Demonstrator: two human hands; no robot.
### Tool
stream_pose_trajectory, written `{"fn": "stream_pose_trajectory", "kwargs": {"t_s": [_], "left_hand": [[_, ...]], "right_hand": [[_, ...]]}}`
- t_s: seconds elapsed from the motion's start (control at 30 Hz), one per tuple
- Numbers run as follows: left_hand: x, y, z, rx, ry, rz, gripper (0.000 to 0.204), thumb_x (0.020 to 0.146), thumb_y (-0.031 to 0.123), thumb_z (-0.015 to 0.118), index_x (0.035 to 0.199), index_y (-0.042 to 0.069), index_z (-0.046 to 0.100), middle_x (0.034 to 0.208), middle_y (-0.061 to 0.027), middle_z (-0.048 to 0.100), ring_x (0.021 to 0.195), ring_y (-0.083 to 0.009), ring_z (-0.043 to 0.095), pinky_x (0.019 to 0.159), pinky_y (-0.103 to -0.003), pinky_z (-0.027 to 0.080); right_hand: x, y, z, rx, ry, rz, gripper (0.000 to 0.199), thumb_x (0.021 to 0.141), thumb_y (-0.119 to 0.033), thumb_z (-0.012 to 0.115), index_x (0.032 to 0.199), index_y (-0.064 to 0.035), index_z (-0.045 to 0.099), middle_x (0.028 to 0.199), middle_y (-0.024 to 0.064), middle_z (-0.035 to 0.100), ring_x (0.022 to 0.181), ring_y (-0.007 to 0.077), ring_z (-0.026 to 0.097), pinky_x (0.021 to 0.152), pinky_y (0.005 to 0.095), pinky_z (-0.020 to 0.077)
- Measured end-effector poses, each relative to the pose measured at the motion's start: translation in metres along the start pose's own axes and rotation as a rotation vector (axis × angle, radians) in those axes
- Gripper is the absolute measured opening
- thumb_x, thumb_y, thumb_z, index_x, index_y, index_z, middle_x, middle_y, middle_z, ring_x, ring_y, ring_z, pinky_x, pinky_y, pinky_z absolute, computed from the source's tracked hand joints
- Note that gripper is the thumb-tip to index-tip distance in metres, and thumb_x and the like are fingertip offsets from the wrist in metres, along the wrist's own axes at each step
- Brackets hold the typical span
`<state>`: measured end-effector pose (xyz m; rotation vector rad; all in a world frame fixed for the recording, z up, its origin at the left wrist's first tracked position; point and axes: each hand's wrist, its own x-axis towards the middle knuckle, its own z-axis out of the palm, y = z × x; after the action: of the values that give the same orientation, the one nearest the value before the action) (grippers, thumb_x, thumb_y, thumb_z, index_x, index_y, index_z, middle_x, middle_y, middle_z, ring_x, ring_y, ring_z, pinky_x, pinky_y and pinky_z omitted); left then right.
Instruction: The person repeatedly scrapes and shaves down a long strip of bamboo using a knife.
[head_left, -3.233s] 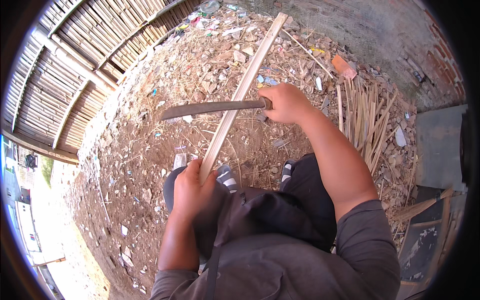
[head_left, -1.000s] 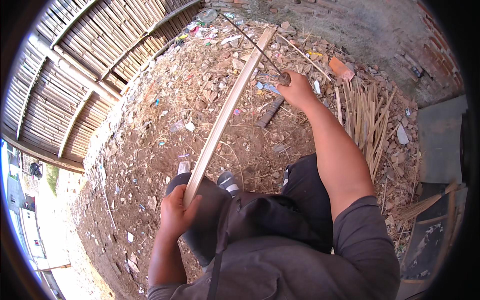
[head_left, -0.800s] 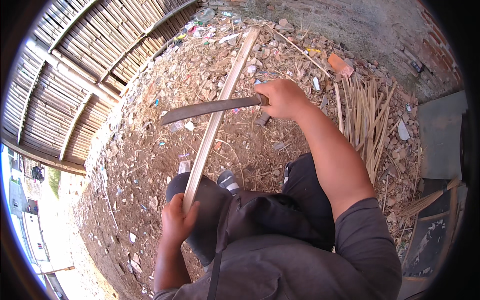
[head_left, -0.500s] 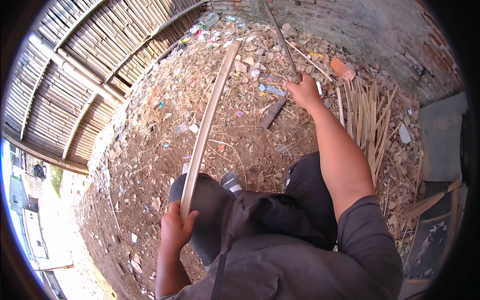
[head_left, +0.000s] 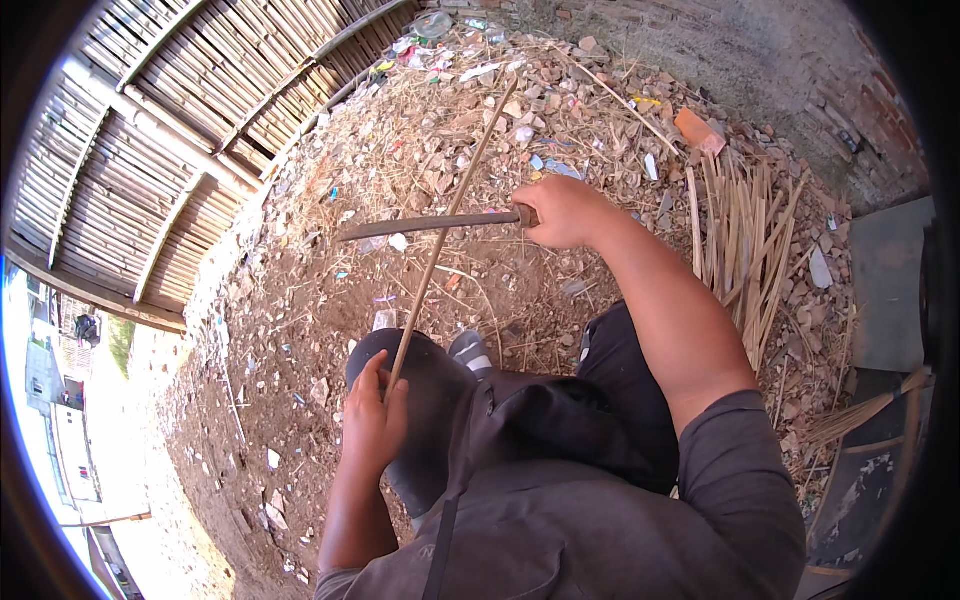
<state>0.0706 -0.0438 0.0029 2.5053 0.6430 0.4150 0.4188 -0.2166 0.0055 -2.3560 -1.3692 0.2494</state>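
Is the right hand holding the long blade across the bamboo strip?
Yes, the right hand grips the handle of the long blade, which lies across the bamboo strip.

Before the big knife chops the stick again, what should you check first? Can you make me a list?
1. Left hand holds the bamboo strip firmly at its lower end: ok.
2. Right hand closed around the machete handle: ok.
3. Blade lies across the strip: ok.
4. Left fingers well away from the blade: ok.
5. Knee out of the blade's path: cannot tell.
6. Strip's far end resting steady on the rubble ground: cannot tell.
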Motion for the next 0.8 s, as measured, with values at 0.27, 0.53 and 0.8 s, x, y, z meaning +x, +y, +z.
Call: {"fn": "stream_pose_trajectory", "kwargs": {"t_s": [0.27,0.53,0.8], "left_hand": [[0.052,0.015,0.007,-0.144,-0.305,-0.055,0.032,0.098,0.025,0.061,0.115,-0.002,0.058,0.082,-0.0133,0.065,0.079,-0.0262,0.063,0.073,-0.039,0.049],[0.094,0.007,0.023,-0.889,-0.719,-0.322,0.022,0.099,0.028,0.066,0.095,0.009,0.055,0.071,0.008,0.048,0.058,-0.0026,0.041,0.05,-0.021,0.03],[0.096,0.006,0.03,-0.761,-0.643,-0.29,0.028,0.086,0.01,0.076,0.096,0.012,0.05,0.066,0.0071,0.048,0.051,-0.0034,0.043,0.044,-0.022,0.03]], "right_hand": [[-0.004,-0.018,0.015,0.097,0.115,-0.113,0.018,0.073,-0.016,0.069,0.089,-0.0098,0.066,0.069,0.015,0.064,0.07,0.0361,0.066,0.064,0.0459,0.0498],[-0.002,-0.002,0.005,0.16,0.251,0.053,0.017,0.074,-0.021,0.071,0.086,-0.0115,0.064,0.073,0.012,0.066,0.075,0.0359,0.068,0.068,0.0487,0.052],[0.012,0.002,0.007,0.298,0.158,0.137,0.017,0.076,-0.015,0.064,0.091,-0.0077,0.067,0.076,0.0155,0.066,0.075,0.035,0.066,0.069,0.0459,0.05]]}}
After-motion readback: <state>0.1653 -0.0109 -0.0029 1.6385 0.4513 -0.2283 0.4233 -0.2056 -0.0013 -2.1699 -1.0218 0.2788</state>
